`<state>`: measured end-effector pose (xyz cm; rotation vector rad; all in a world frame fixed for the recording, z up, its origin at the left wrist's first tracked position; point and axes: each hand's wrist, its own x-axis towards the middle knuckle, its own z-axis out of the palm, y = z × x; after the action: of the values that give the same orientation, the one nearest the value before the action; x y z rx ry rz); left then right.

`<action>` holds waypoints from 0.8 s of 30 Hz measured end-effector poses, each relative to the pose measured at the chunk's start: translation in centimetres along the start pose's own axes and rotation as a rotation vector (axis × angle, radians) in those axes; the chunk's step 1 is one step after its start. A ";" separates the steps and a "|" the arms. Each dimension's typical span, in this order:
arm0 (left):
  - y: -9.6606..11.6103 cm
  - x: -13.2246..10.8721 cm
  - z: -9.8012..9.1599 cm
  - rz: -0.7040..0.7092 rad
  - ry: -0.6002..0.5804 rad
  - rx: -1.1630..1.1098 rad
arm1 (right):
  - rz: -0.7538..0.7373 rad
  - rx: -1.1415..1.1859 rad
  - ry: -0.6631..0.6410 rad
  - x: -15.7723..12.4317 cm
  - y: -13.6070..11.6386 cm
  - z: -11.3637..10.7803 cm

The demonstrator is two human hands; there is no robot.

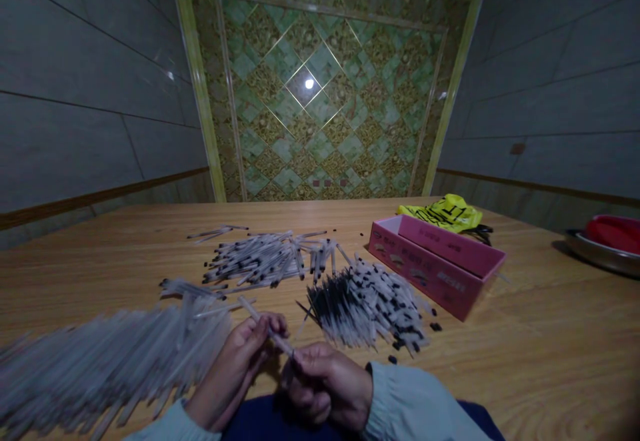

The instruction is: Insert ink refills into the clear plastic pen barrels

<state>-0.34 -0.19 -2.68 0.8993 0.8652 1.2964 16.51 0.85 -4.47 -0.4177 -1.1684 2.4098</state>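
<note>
A slim, whitish see-through plastic tube (pixel 277 339) slants between my two hands above the table's near edge. My left hand (pixel 250 344) pinches it near the middle, with its upper end sticking out past the thumb. My right hand (pixel 325 379) has its fingers closed on the tube's lower end; what else those fingers cover is hidden. Left of my hands lies a broad heap of similar pale tubes (pixel 110 361), blurred. Ahead on the right, a pile of short pale pieces with black ends (pixel 385 297) adjoins thin dark sticks (pixel 333 301).
More black-tipped tubes (pixel 255 257) lie across the middle of the wooden table (pixel 550 341). An open pink box (pixel 425 261) stands at right, with a yellow bag (pixel 445 213) behind it. A metal bowl (pixel 600 254) with something red is at the far right. Small black bits (pixel 393 359) lie scattered.
</note>
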 end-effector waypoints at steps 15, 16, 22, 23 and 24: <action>0.5 -0.5 1.0 -0.006 0.059 -0.025 | -0.063 -0.199 0.104 -0.2 0.2 0.2; 0.5 -0.5 1.0 -0.003 0.071 -0.019 | -0.111 -0.296 0.151 -0.2 0.1 0.3; 0.2 -0.4 1.4 0.018 0.170 0.022 | -0.405 -1.248 0.528 -0.7 -0.7 1.3; 0.2 -0.5 1.5 0.029 0.186 0.016 | -0.449 -1.404 0.566 -0.9 -0.7 1.4; 0.2 -0.5 1.6 0.039 0.200 0.012 | -0.487 -1.517 0.584 -1.0 -0.7 1.6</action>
<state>0.99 -0.77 -1.85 0.8082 1.0160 1.4344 16.84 -0.33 -2.88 -0.9819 -2.1855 0.5386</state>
